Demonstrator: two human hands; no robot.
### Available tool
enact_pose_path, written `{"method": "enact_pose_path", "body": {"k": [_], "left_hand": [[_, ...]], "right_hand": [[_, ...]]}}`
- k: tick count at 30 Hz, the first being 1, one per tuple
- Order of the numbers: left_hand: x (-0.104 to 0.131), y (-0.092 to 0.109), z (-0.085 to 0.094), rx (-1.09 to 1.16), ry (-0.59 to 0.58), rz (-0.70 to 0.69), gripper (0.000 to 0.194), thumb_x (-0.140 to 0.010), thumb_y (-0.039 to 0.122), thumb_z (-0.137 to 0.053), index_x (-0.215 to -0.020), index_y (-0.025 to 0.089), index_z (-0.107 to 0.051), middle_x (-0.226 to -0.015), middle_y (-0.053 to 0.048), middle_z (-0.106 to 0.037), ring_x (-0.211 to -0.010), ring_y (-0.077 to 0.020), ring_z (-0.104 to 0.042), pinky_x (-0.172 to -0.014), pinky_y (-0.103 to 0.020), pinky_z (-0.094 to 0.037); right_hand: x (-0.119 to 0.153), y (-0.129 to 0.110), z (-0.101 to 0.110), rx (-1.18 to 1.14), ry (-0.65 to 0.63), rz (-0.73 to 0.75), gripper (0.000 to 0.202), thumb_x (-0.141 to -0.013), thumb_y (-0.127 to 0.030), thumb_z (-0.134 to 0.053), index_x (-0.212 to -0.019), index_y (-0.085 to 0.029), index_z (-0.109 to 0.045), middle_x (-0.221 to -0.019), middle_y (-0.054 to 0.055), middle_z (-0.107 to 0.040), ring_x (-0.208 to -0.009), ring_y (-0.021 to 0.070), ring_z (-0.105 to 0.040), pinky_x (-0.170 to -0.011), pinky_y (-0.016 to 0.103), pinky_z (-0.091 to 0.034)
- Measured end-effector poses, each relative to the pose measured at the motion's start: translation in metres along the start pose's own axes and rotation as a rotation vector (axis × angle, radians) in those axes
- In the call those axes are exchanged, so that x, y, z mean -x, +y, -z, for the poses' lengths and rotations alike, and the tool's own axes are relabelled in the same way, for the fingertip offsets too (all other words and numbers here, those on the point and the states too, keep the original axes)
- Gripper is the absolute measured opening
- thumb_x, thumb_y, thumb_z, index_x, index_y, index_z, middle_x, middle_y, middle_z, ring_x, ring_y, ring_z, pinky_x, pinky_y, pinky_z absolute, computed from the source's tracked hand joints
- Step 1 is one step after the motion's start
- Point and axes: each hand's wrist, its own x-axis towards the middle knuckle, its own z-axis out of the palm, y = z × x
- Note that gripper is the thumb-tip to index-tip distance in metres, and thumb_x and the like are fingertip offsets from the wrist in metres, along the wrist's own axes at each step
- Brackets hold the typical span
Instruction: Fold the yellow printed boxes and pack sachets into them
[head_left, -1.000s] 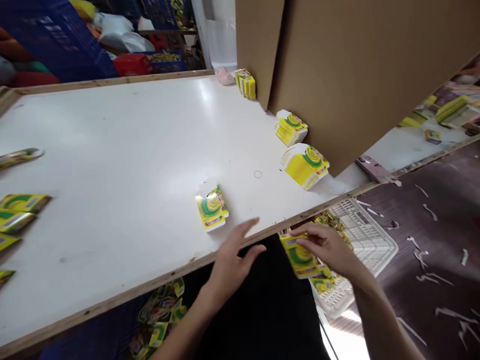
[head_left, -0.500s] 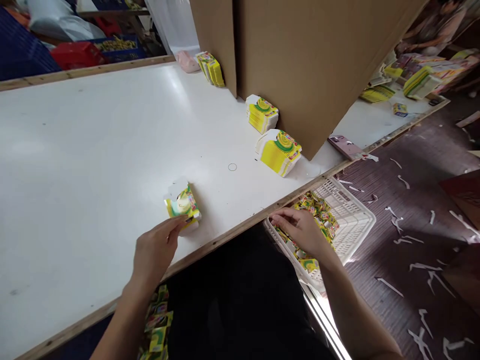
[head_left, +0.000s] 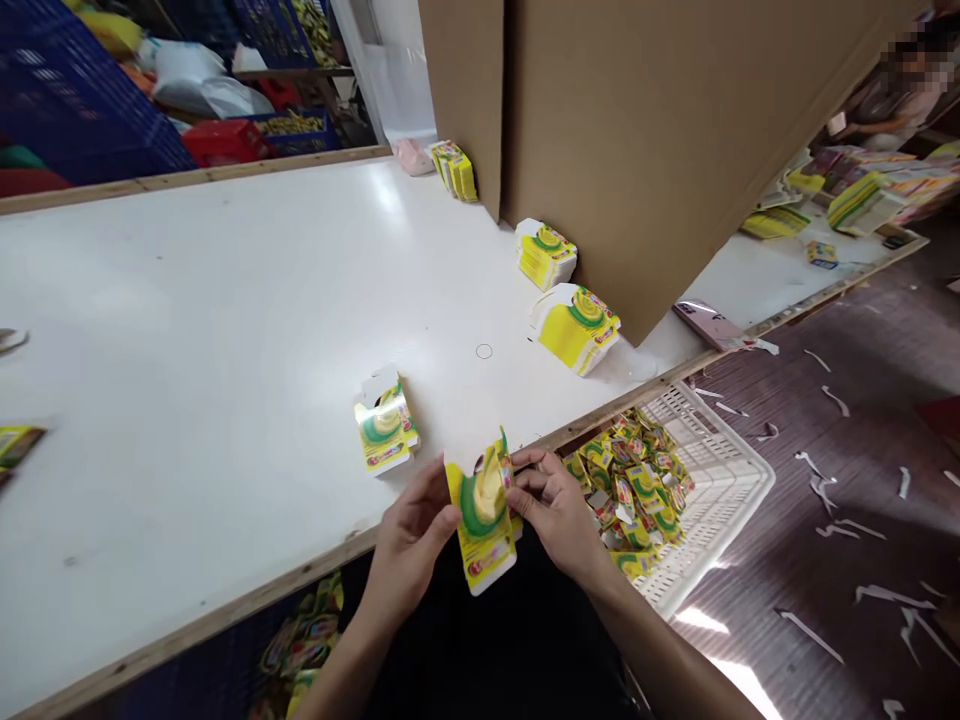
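Note:
A yellow and green printed carton (head_left: pixel 484 520) is held up between my two hands, just off the table's front edge. My right hand (head_left: pixel 559 515) pinches its right edge between thumb and fingers. At its left edge, my left hand (head_left: pixel 416 550) has the thumb close to the front and the fingertips partly hidden behind the card. A small stack of flat cartons (head_left: pixel 386 430) lies on the white table beyond my left hand. Below my right hand stands a white plastic basket (head_left: pixel 724 490) full of similar yellow cartons (head_left: pixel 645 490).
A large cardboard sheet (head_left: pixel 637 130) stands on the table. Carton stacks (head_left: pixel 577 325) lie along its foot, and a pink phone (head_left: pixel 712 325) is near the edge. More yellow packs (head_left: pixel 311 640) sit under the table at left. A person (head_left: pixel 892 110) sits at the far right.
My left hand has left the carton stack and moved right. My right hand has come up from the basket. Both are now at one carton, and the view has shifted slightly.

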Motion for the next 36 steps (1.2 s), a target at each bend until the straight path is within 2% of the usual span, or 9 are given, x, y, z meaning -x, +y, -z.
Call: {"method": "enact_pose_path", "body": {"k": [2,5,12,18,21,23,27,33,36], "left_hand": [[0.000,0.000,0.005,0.160,-0.125,0.201,0.047,-0.082,0.045,-0.066,-0.121,0.020,-0.064,-0.123,-0.014,-0.067,-0.116,-0.0332,-0.060,-0.093,-0.042,-0.053],[0.003,-0.002,0.008,0.273,-0.182,0.297,0.052,-0.071,0.051,-0.074,-0.112,0.019,-0.069,-0.116,-0.012,-0.070,-0.113,-0.0344,-0.060,-0.091,-0.041,-0.052],[0.005,-0.008,0.003,0.274,-0.136,0.248,0.045,-0.075,0.042,-0.074,-0.113,0.019,-0.068,-0.117,-0.012,-0.070,-0.110,-0.0307,-0.062,-0.092,-0.038,-0.050],[0.001,-0.008,-0.004,0.202,-0.029,0.298,0.034,-0.080,0.040,-0.068,-0.104,0.016,-0.066,-0.102,-0.010,-0.074,-0.096,-0.0266,-0.068,-0.081,-0.035,-0.055],[0.002,-0.004,-0.009,0.106,0.056,0.265,0.042,-0.083,0.035,-0.066,-0.120,0.020,-0.053,-0.105,-0.008,-0.072,-0.096,-0.0232,-0.068,-0.081,-0.033,-0.054],[0.004,0.000,-0.011,0.071,0.098,0.224,0.055,-0.084,0.029,-0.065,-0.131,0.026,-0.037,-0.108,-0.006,-0.070,-0.095,-0.0207,-0.068,-0.082,-0.032,-0.053],[0.008,0.010,-0.005,0.062,-0.053,0.220,0.056,-0.087,0.026,-0.062,-0.135,0.027,-0.034,-0.110,-0.005,-0.068,-0.095,-0.0193,-0.066,-0.084,-0.032,-0.052],[0.010,0.014,0.002,0.150,-0.293,0.323,0.029,-0.081,0.022,-0.069,-0.107,0.020,-0.054,-0.094,-0.005,-0.070,-0.083,-0.0166,-0.065,-0.071,-0.024,-0.050],[0.010,0.012,-0.002,0.224,-0.272,0.342,0.056,-0.082,0.022,-0.069,-0.129,0.027,-0.039,-0.100,-0.006,-0.069,-0.078,-0.0166,-0.067,-0.072,-0.029,-0.052]], "right_hand": [[0.002,0.005,-0.008,-0.059,-0.004,-0.016,0.025,-0.076,-0.034,-0.074,-0.092,-0.021,-0.060,-0.069,-0.002,-0.068,-0.064,0.0153,-0.063,-0.064,0.027,-0.050],[0.004,0.009,-0.016,-0.093,-0.027,-0.019,0.022,-0.075,-0.037,-0.074,-0.086,-0.020,-0.063,-0.079,0.002,-0.073,-0.075,0.0176,-0.067,-0.071,0.030,-0.052],[0.008,0.005,-0.018,-0.111,-0.040,-0.024,0.029,-0.069,-0.039,-0.080,-0.089,-0.020,-0.069,-0.091,0.005,-0.075,-0.085,0.0207,-0.068,-0.079,0.034,-0.053],[0.011,0.008,-0.019,0.009,-0.094,-0.050,0.020,-0.080,-0.037,-0.071,-0.082,-0.018,-0.065,-0.078,0.003,-0.072,-0.071,0.0169,-0.066,-0.068,0.028,-0.052],[0.010,0.013,-0.020,0.125,-0.034,0.011,0.019,-0.085,-0.036,-0.065,-0.079,-0.019,-0.060,-0.074,0.002,-0.068,-0.067,0.0158,-0.062,-0.064,0.027,-0.050],[0.009,0.015,-0.017,0.181,-0.008,0.069,0.018,-0.085,-0.033,-0.065,-0.096,-0.020,-0.060,-0.081,0.002,-0.068,-0.069,0.0154,-0.061,-0.065,0.027,-0.049],[0.007,0.011,-0.004,0.187,-0.125,0.131,0.044,-0.087,-0.030,-0.063,-0.128,-0.026,-0.049,-0.102,0.004,-0.065,-0.076,0.0148,-0.060,-0.065,0.025,-0.048],[0.007,-0.006,0.014,0.394,-0.286,0.169,0.023,-0.094,-0.035,-0.053,-0.086,-0.021,-0.069,-0.075,0.002,-0.065,-0.065,0.0150,-0.058,-0.060,0.026,-0.044],[0.007,-0.008,0.011,0.404,-0.195,0.221,0.021,-0.093,-0.034,-0.054,-0.087,-0.022,-0.070,-0.082,0.004,-0.069,-0.078,0.0194,-0.063,-0.072,0.030,-0.048]]}}
